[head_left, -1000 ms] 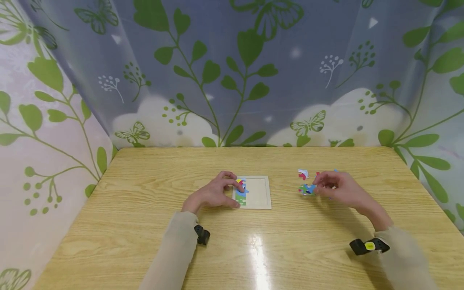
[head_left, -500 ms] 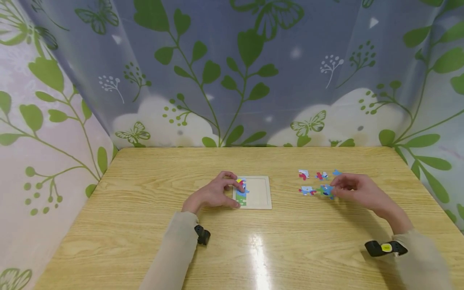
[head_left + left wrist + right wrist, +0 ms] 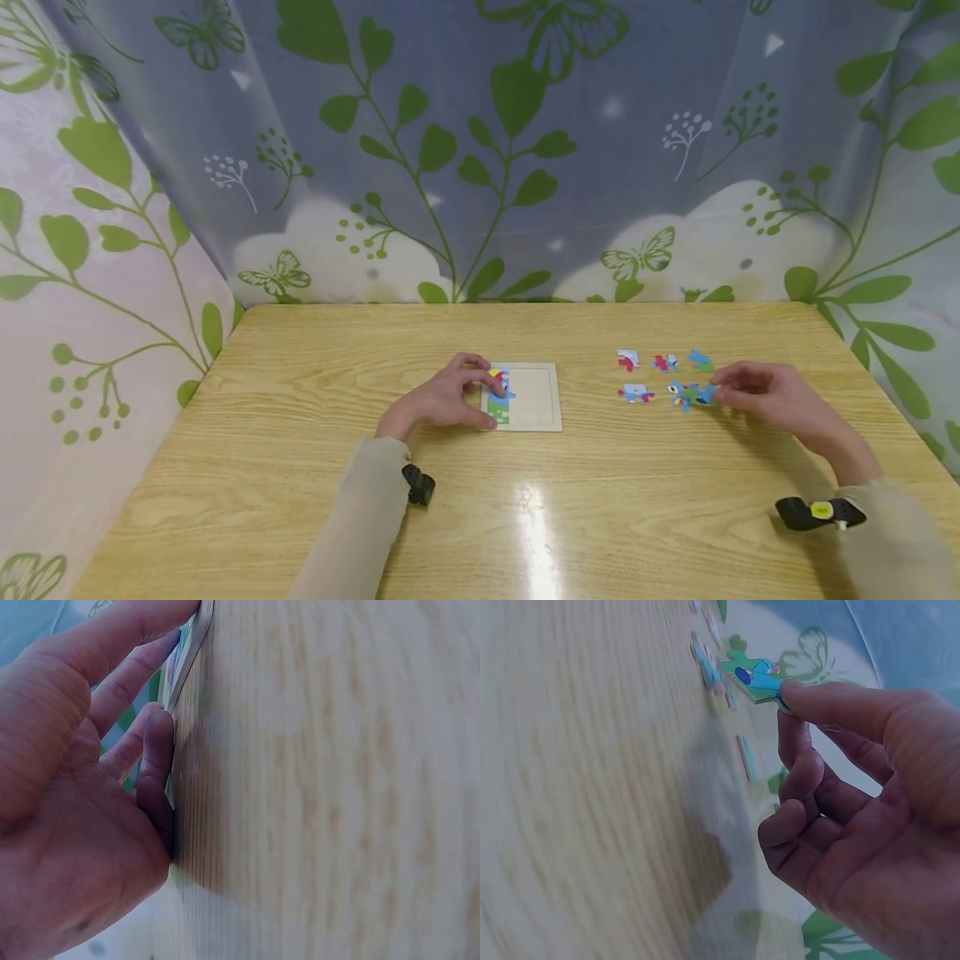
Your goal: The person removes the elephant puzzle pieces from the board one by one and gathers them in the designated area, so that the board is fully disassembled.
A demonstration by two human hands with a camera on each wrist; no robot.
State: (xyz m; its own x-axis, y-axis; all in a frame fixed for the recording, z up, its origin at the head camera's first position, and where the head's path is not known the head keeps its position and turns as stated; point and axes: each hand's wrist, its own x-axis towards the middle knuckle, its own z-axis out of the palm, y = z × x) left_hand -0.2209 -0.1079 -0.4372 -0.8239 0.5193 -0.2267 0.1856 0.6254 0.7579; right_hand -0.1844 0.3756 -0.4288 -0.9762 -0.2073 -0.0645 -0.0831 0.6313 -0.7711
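My left hand rests on the left side of a square wooden puzzle tray. Its thumb is at the near left corner, and a finger touches the fitted colourful pieces along the left side. The left wrist view shows that hand against the tray's edge. To the right, my right hand pinches a green and blue puzzle piece between thumb and fingers. In the right wrist view, this piece is tilted above the table. A blue loose piece lies just left of it.
Other loose puzzle pieces lie on the wooden table: a white and red one, a red and blue one, a blue and green one and a pale blue one. A patterned curtain hangs behind the table.
My right hand has moved to the right over the loose pieces, with the green and blue puzzle piece in its pinch, uncovering more of them. My left hand stays on the tray.
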